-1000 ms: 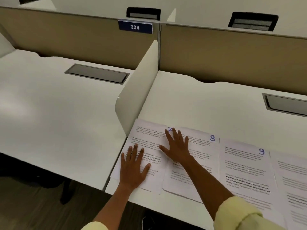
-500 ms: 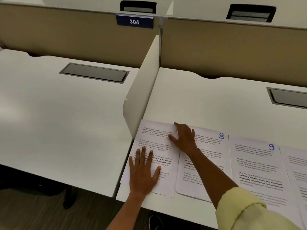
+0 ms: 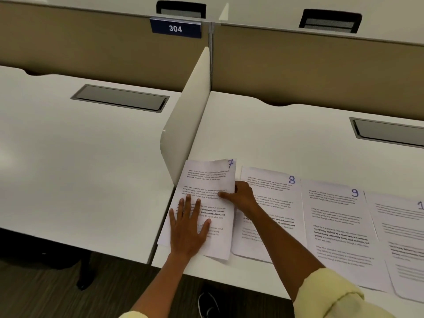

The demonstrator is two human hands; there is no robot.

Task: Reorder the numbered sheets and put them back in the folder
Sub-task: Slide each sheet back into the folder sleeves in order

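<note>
Across the near right of the desk (image 3: pixel 275 134) I see sheets 8 (image 3: pixel 275 203) and 9 (image 3: pixel 332 226) laid in a row, so sorting looks largely done. My left hand (image 3: pixel 188 228) presses flat on sheet 7 (image 3: pixel 206 180), at the row's left end; my right hand (image 3: pixel 241 195) pinches its right edge. I see no folder, so gathering and refiling remain.

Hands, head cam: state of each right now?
Left hand: open, flat on the sheet marked 7.
Right hand: gripping the right edge of the sheet marked 7, thumb on top, fingers curled under.
</note>
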